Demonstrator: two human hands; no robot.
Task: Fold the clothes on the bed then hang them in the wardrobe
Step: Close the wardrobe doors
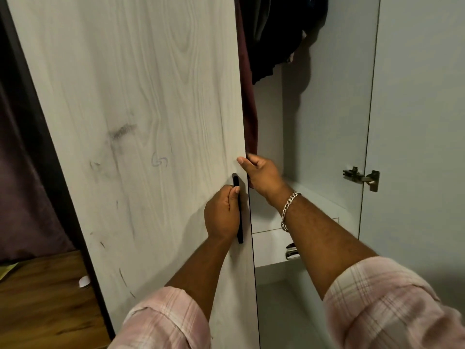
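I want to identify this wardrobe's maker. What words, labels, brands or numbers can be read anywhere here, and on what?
None: no printed text, label or number can be read.
Door: only a pen scribble, a loose swirl, not a clear letter or digit, plus smudges.
Handle, gripped by the left hand: no marking visible.
Hinge: any stamp is too small to read.
Right hand grips the door edge, hiding nothing legible.

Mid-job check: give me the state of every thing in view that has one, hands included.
left wardrobe door: partly closed, held by both hands
door handle: gripped by the left hand
right hand: gripping the door's free edge
right wardrobe door: open
maroon garment: hanging inside, by the door edge
dark garment: hanging inside
inner drawer: closed
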